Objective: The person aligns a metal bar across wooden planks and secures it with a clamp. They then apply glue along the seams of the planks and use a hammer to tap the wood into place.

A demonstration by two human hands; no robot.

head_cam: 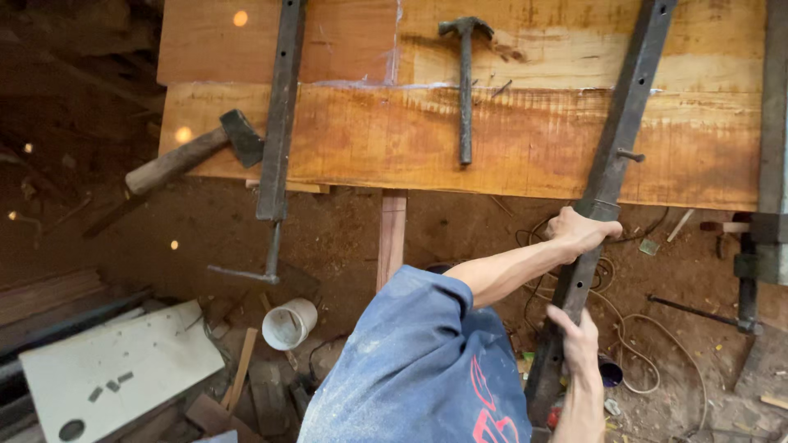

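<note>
The long dark metal clamp bar slants from five to one o'clock across the orange wooden boards, both hands curled around its lower half, left hand above right hand, a hammer at eleven o'clock.

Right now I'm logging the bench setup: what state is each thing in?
Left hand: gripping the bar clamp.
Right hand: gripping it lower down.
Bar clamp: lying slanted across the boards.
Second bar clamp: across the boards, unheld.
Claw hammer: flat on the boards.
Hatchet: head on the board edge.
White cup: tipped over.
</note>
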